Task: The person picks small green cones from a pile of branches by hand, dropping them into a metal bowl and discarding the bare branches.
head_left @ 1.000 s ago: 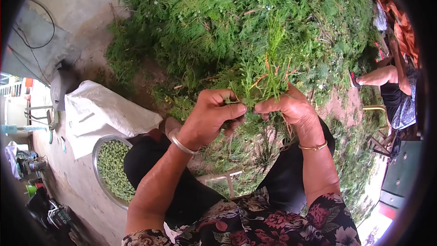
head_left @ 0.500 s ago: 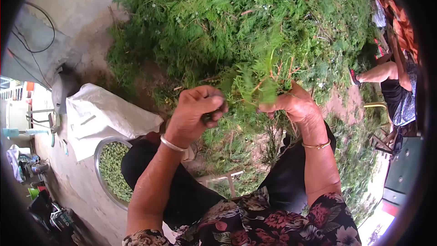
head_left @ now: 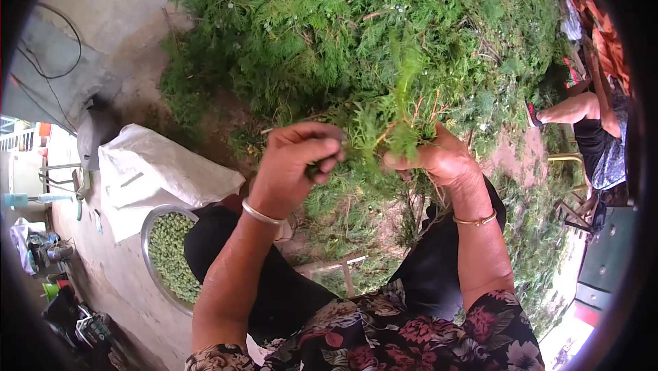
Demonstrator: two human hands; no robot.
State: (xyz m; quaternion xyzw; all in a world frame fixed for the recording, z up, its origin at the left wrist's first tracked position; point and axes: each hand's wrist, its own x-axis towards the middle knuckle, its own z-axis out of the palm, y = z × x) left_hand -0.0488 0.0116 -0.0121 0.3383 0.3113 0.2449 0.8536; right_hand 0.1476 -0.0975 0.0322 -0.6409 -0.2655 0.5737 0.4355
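My right hand (head_left: 447, 158) is closed round the lower stems of a leafy green sprig (head_left: 401, 127) with feathery, scale-like foliage and reddish twigs. The sprig's tip is blurred and points away from me. Just left of its leaves, my left hand (head_left: 301, 155) is closed, thumb against the curled fingers; what lies inside is hidden. Beyond both hands rises a big heap of cut green branches (head_left: 329, 42). By my left knee stands a round metal basin (head_left: 147, 247), filled with small pale-green cones or berries.
A white sack (head_left: 154, 172) lies on the concrete floor beside the basin. More loose branches (head_left: 521, 254) cover the ground at right. Another person's leg (head_left: 572, 109) shows at the right edge. A black cable (head_left: 77, 31) hangs at upper left.
My left hand has turned slightly and risen a little, its fingertips now nearer the sprig's leaves. My right hand keeps its hold in nearly the same place.
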